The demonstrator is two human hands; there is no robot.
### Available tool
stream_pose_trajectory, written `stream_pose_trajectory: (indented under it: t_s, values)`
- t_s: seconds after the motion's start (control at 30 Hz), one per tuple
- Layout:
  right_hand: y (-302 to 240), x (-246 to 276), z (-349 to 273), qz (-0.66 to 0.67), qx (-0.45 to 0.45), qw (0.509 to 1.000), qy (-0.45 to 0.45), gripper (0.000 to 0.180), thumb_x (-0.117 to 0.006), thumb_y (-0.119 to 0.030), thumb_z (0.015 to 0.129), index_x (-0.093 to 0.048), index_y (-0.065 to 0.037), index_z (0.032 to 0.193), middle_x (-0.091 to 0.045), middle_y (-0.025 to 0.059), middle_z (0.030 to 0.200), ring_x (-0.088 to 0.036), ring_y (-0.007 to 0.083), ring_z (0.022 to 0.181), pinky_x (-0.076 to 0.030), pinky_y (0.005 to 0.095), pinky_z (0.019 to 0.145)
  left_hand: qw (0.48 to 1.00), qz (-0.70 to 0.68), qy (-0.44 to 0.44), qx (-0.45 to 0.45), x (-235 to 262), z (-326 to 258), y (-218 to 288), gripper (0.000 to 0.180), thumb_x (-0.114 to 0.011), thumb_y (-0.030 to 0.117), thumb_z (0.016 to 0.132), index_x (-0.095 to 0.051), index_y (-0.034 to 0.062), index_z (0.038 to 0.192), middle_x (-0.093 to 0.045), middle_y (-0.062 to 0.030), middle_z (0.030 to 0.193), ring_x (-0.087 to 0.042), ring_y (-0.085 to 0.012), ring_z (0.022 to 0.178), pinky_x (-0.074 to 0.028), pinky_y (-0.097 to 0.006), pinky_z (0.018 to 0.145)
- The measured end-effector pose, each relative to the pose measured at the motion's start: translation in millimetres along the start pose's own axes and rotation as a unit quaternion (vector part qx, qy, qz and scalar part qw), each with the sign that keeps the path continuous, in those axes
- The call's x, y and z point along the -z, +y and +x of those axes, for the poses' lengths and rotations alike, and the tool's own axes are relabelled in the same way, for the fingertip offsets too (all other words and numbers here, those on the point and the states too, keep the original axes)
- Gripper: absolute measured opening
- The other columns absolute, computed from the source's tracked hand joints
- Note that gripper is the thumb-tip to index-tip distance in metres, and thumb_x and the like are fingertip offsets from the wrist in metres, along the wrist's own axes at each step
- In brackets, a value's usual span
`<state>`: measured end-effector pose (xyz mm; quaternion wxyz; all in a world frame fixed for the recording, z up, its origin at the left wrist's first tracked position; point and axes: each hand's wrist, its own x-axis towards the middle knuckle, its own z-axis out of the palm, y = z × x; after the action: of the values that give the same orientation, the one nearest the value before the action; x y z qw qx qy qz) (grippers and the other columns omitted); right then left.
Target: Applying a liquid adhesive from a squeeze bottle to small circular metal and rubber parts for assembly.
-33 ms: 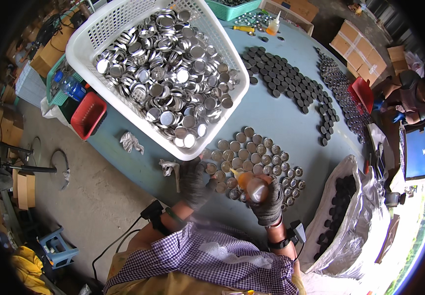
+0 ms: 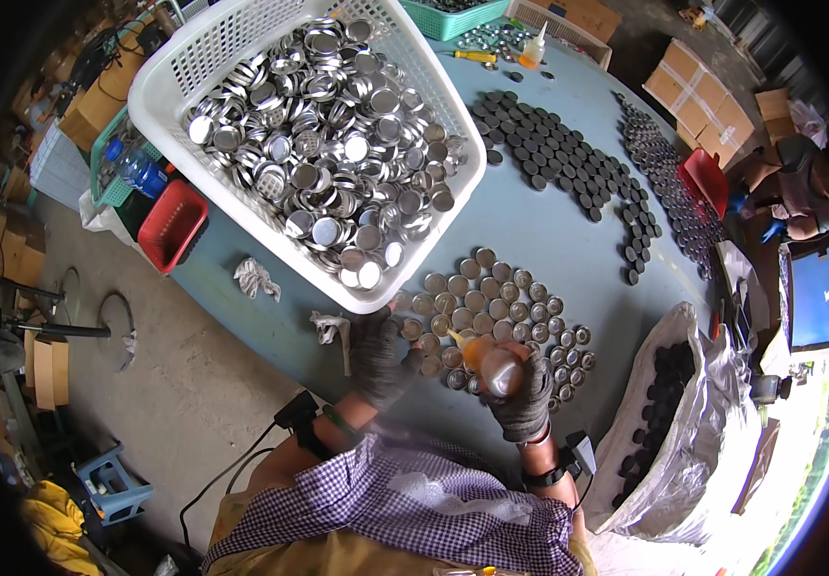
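My right hand (image 2: 522,408), in a dark grey glove, is closed round a squeeze bottle (image 2: 501,370) of amber liquid. The bottle is tilted, and its yellowish nozzle points left over a group of shallow round metal caps (image 2: 477,300) spread on the table. At the left edge of those caps lies my left hand (image 2: 381,357), gloved too, its thumb apart from the fingers and nothing visible in it. The near corner of a white plastic basket (image 2: 362,300), heaped with loose silvery metal caps (image 2: 323,144), is just beyond the left hand.
Black round caps (image 2: 568,149) stand in rows farther back on the blue-green table (image 2: 539,230). To the right are a white sack (image 2: 645,422) of black pieces and a red scoop (image 2: 707,182) near another person. A red tray (image 2: 173,226) and crumpled cloth (image 2: 256,276) lie left.
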<state>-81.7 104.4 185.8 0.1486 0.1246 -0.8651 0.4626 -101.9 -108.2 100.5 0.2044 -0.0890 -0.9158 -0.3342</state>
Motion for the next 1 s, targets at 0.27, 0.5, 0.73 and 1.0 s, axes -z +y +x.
stream_pose_trajectory:
  t_s: [0.27, 0.5, 0.73, 1.0]
  values:
    - [1, -9, -6, -0.039, -0.033, 0.998, -0.021, 0.056, -0.086, -0.025, 0.068, -0.059, -0.005, 0.113, -0.068, 0.0106, 0.095, -0.067, 0.0280, 0.083, -0.054, 0.0374, 0.071, 1.000, -0.001, -0.007, -0.004, -2, -2, -3, 0.050, -0.074, 0.016, 0.068, -0.057, 0.0010, 0.113, -0.056, -0.0166, 0.121, -0.053, -0.0355, 0.113, -0.040, -0.048, 0.096]
    - [15, -3, -4, -0.006, -0.058, 0.997, -0.057, 0.063, -0.087, -0.027, 0.066, -0.057, -0.005, 0.117, -0.063, 0.0132, 0.112, -0.064, 0.0282, 0.098, -0.052, 0.0390, 0.081, 1.000, 0.002, 0.006, 0.002, 0, 1, 1, 0.045, -0.074, 0.016, 0.068, -0.059, 0.0011, 0.107, -0.057, -0.0166, 0.122, -0.053, -0.0355, 0.113, -0.040, -0.048, 0.096]
    - [32, 8, -13, 0.045, -0.076, 0.995, 0.055, 0.065, -0.086, -0.019, 0.066, -0.052, -0.003, 0.120, -0.063, 0.0119, 0.112, -0.063, 0.0232, 0.100, -0.050, 0.0363, 0.089, 1.000, 0.015, -0.011, -0.003, 0, 1, 1, 0.036, -0.075, 0.016, 0.067, -0.059, 0.0051, 0.098, -0.057, -0.0157, 0.124, -0.052, -0.0353, 0.114, -0.038, -0.048, 0.096]
    - [36, 6, -9, -0.003, -0.078, 0.996, 0.039, 0.057, -0.082, -0.014, 0.068, -0.056, -0.005, 0.117, -0.066, 0.0117, 0.108, -0.065, 0.0253, 0.097, -0.051, 0.0366, 0.086, 1.000, 0.000, -0.023, 0.015, -3, -2, -3, 0.040, -0.073, 0.018, 0.068, -0.057, 0.0046, 0.103, -0.054, -0.0163, 0.129, -0.048, -0.0381, 0.121, -0.037, -0.051, 0.099]
